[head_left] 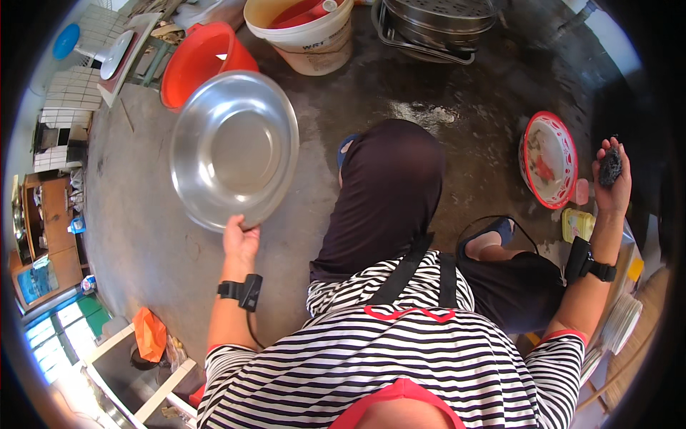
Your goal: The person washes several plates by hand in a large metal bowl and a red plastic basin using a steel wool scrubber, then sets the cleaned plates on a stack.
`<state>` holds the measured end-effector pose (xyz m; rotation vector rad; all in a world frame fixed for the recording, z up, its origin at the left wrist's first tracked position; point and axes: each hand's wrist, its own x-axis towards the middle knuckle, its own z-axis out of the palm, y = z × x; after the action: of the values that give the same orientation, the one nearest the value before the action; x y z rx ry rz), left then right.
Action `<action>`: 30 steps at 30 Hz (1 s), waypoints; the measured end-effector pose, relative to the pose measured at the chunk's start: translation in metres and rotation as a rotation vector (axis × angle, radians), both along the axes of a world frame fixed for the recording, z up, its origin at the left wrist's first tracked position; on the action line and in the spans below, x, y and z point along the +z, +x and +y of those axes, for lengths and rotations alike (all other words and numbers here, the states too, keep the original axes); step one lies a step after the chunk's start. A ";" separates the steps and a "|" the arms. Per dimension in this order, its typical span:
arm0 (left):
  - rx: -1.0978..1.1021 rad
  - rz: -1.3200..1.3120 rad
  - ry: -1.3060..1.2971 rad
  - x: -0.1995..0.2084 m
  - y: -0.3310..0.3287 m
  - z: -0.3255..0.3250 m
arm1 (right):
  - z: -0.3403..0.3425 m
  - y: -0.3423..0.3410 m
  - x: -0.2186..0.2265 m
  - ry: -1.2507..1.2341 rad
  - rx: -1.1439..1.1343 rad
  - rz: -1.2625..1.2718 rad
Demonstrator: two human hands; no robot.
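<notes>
Out to the left, my left hand grips the near rim of a wide, shiny metal basin, its hollow inside facing me. The basin overlaps part of a red plastic tub behind it. On the far right my right hand is raised with the palm up. Its fingers curl around a dark, wiry scouring pad. Just left of that hand stands a red-rimmed enamel basin with some water and reddish bits inside.
A white bucket and a stack of metal steamer pots stand at the far side on the wet concrete floor. By my right forearm are a pink bar, a yellowish container and stacked plates. An orange bag lies lower left.
</notes>
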<state>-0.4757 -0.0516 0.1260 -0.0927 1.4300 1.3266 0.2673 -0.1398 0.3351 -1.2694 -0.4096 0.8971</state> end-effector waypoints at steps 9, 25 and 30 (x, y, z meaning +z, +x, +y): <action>0.175 -0.106 -0.007 -0.063 0.019 -0.033 | -0.070 0.052 -0.060 -0.217 -0.248 0.084; -0.891 0.761 0.100 -0.187 -0.006 -0.066 | -0.074 0.016 -0.057 -0.312 -0.405 0.105; -0.208 -0.144 -0.388 -0.179 -0.020 -0.049 | -0.108 0.034 -0.077 -0.301 -0.418 0.213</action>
<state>-0.4961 -0.1008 -0.0530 -0.2820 1.5121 0.8455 0.3016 -0.2473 0.2579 -1.4463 0.1648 0.7400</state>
